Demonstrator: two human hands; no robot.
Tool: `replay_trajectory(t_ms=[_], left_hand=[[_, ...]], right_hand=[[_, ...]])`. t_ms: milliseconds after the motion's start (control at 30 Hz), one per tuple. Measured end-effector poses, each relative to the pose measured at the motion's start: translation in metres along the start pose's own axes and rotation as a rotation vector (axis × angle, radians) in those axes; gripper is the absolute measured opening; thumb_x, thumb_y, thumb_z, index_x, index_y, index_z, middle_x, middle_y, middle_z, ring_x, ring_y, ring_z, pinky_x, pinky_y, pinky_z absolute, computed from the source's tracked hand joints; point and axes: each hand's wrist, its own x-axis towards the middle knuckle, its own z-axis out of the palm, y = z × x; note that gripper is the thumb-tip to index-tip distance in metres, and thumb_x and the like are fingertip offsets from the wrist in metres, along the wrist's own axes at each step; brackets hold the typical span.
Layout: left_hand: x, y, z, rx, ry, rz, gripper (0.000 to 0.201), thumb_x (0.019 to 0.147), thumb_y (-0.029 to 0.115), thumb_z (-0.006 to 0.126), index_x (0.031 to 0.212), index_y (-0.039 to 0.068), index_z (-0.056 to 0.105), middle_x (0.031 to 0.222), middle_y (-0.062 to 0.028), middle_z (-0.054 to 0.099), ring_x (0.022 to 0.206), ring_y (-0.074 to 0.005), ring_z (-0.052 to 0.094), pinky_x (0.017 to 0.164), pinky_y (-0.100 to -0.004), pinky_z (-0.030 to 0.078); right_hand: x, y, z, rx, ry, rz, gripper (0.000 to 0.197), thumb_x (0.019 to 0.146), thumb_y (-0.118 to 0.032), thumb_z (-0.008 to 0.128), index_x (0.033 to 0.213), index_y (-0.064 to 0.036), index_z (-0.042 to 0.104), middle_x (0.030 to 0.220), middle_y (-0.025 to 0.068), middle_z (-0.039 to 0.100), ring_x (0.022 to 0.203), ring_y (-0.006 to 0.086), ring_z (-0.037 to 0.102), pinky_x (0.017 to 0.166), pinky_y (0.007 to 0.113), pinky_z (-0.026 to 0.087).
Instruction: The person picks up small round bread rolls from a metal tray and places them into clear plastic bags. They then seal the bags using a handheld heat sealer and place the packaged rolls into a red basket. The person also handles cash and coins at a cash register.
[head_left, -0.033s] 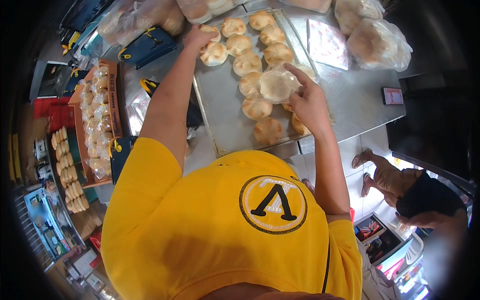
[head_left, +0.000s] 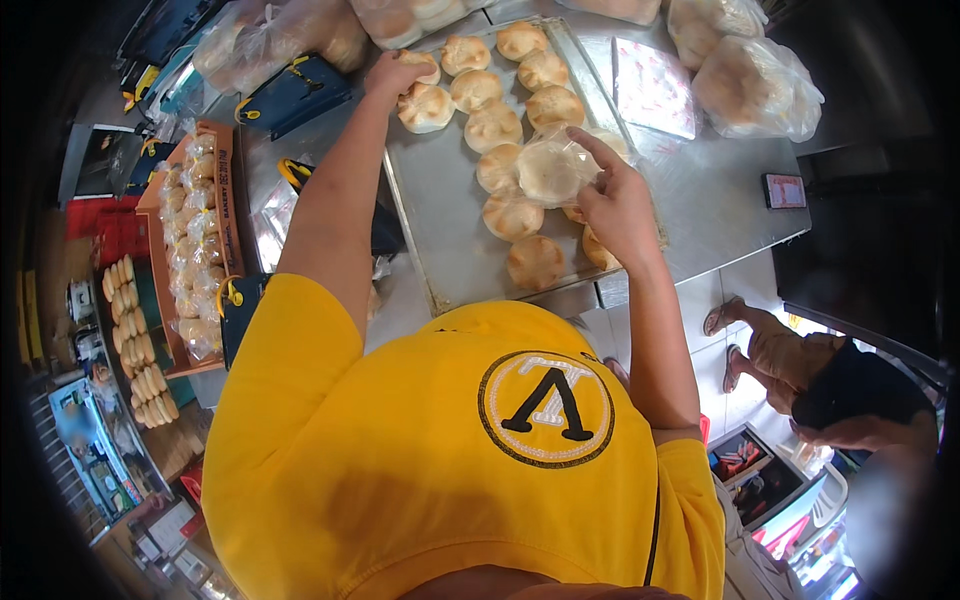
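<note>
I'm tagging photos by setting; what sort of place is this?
Most likely a bakery's work area: browned round buns stand in rows on a metal tray, clear plastic bags of buns sit nearby, and wrapped buns fill an orange-brown box to the left.

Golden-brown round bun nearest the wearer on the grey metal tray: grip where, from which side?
Probably pinch the golden-brown round bun across its rounded sides, coming from the left: bare grey metal tray lies there, while another bun sits right.
</note>
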Motion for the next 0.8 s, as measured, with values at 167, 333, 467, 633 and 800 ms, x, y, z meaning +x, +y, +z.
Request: replay_trajectory(t_ms=[167, 333, 467, 633, 800], left_hand=[[-0.024, 0.005, 0.003, -0.504, 0.031, -0.138, 0.091, 0.055, 0.015, 0.086, 0.132, 0.002, 0.040, 0.117, -0.0160, 0.057, 0.096, -0.0225, 0.062, 0.075, -0.0359, 0.055], [-0.077, -0.003, 0.021, -0.618, 0.264, -0.077, 0.091, 0.056, 0.011, 0.086, 0.131, 0.004, 0.033, 0.122, -0.0173, 0.049, 0.105, -0.0255, 0.056, 0.085, -0.0344, 0.052], [-0.103, -0.007, 0.037, -0.901, 0.458, -0.098, 0.089, 0.061, 0.000, 0.083, 0.131, 0.005, 0.029, 0.122, -0.0166, 0.048, 0.104, -0.0272, 0.057, 0.081, -0.0384, 0.054], [-0.128, 0.006, 0.020, -1.228, 0.501, 0.003, 0.083, 0.064, -0.006, 0.079, 0.128, 0.005, 0.029, 0.123, -0.0178, 0.047, 0.105, -0.0254, 0.056, 0.084, -0.0377, 0.054], [-0.195, 0.049, -0.031, -1.081, -0.305, 0.287, 0.070, 0.068, 0.002, 0.079, 0.127, 0.003, 0.041, 0.118, -0.0127, 0.052, 0.099, -0.0235, 0.060, 0.081, -0.0364, 0.055]], right_hand=[[0.008, 0.011, 0.003, 0.131, -0.011, 0.061, 0.061, 0.075, 0.008, 0.046, 0.134, -0.0058, 0.050, 0.061, 0.0005, 0.054, 0.053, 0.0057, 0.050, 0.053, 0.022, 0.044], [0.014, 0.017, 0.009, 0.163, -0.025, 0.060, 0.063, 0.071, 0.006, 0.046, 0.133, -0.0046, 0.052, 0.061, 0.0053, 0.052, 0.054, 0.0094, 0.052, 0.055, 0.026, 0.044], [0.015, 0.003, 0.009, 0.146, -0.068, 0.057, 0.063, 0.073, 0.008, 0.047, 0.135, -0.0004, 0.047, 0.097, 0.0112, 0.064, 0.062, 0.0084, 0.057, 0.058, 0.023, 0.048], [0.024, -0.005, 0.008, 0.050, -0.112, 0.046, 0.065, 0.071, 0.009, 0.047, 0.136, -0.0011, 0.047, 0.100, 0.0132, 0.064, 0.063, 0.0111, 0.058, 0.059, 0.024, 0.049], [0.029, -0.031, 0.007, -0.107, -0.189, 0.108, 0.069, 0.070, 0.009, 0.048, 0.137, -0.0040, 0.045, 0.105, 0.0180, 0.062, 0.063, 0.0143, 0.059, 0.061, 0.027, 0.051]])
